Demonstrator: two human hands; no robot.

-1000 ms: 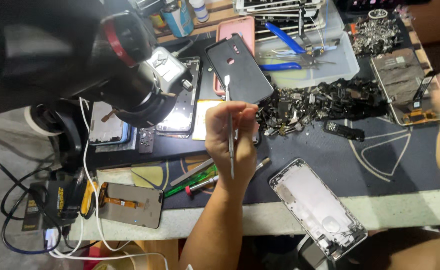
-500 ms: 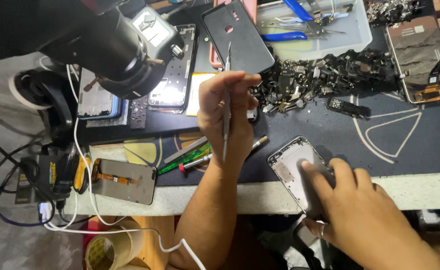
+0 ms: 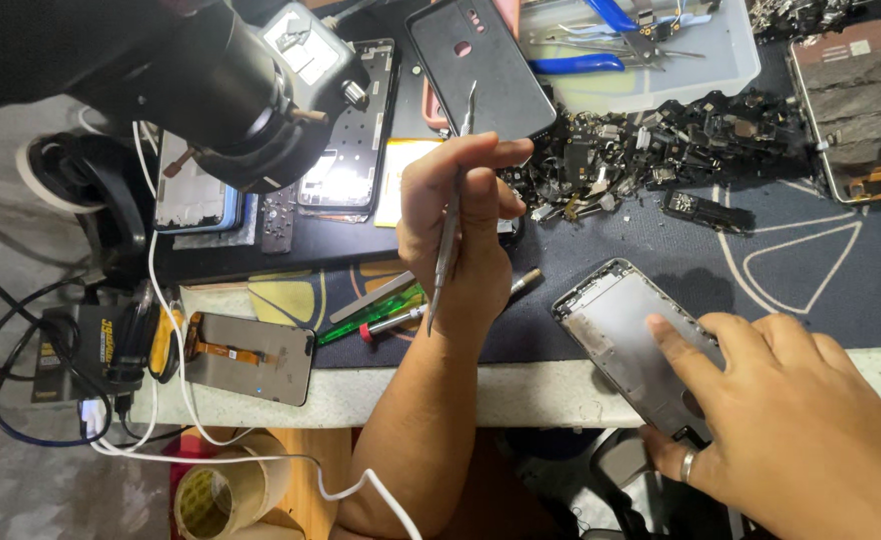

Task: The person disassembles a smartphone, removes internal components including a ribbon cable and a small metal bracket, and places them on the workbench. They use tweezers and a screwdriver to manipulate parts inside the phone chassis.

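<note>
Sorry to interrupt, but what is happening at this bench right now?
A person is working on phone parts at a cluttered bench. The left hand holds thin metal tweezers upright above the dark mat. The right hand rests its fingers on a silver phone housing lying at the bench's front edge. A pile of small black parts lies behind, and a microscope stands to the left.

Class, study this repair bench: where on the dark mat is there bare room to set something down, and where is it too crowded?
The widest bare patch of dark mat lies between the pile of small black parts and the silver phone housing under the right hand. It is crowded around the left hand holding tweezers, near the microscope.
</note>
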